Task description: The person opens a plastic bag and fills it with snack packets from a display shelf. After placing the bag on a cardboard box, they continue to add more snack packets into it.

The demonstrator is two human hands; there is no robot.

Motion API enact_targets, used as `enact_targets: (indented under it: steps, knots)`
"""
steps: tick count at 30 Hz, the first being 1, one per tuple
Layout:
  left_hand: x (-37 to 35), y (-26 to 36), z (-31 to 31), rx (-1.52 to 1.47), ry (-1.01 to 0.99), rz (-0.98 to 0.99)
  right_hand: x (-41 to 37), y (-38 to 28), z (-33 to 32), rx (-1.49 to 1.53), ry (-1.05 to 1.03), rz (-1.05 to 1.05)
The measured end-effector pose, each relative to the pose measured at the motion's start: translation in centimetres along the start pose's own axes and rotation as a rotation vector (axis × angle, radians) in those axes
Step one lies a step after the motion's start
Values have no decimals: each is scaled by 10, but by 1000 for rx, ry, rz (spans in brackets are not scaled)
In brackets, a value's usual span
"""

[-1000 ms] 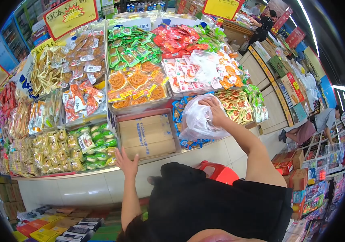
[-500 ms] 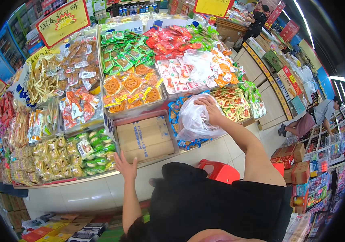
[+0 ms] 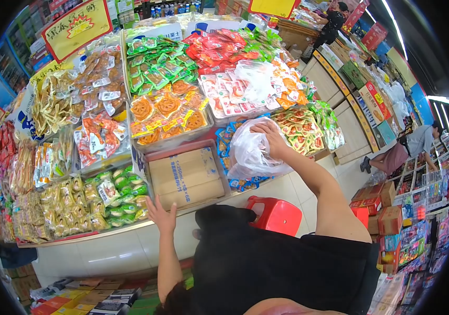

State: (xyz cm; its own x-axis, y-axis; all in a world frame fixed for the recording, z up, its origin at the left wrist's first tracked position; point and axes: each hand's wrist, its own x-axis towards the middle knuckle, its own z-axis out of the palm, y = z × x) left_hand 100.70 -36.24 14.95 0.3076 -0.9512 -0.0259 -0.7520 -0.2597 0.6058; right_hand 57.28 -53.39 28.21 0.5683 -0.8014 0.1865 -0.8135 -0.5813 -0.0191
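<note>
My right hand (image 3: 267,137) is closed on the upper part of a white plastic bag (image 3: 248,157), which bulges. What the bag holds cannot be made out. It sits on blue snack packets (image 3: 245,185) at the front of the display. My left hand (image 3: 162,215), fingers spread and holding nothing, is at the display's front edge. Just beyond it lies a tray lined with flattened brown cardboard (image 3: 185,178) with blue print. Green-and-white packets (image 3: 130,197) are to the left of that hand.
Bins of orange lotus-root packs (image 3: 168,107), green packets (image 3: 156,63) and red packets (image 3: 219,50) rise behind. A red plastic stool (image 3: 279,214) stands on the floor below the bag. One person (image 3: 416,147) bends at shelves on the right; another (image 3: 334,23) stands farther back.
The view has shifted a little, and more of the red stool shows beside my body. My right hand stays on the bag; my left hand remains spread at the edge.
</note>
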Motion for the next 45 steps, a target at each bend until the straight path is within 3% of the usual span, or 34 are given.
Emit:
enact_targets:
  steps: [45]
  knots:
    - [-1, 5, -9, -32, -21, 14, -3, -10, -9, -3, 83, -21]
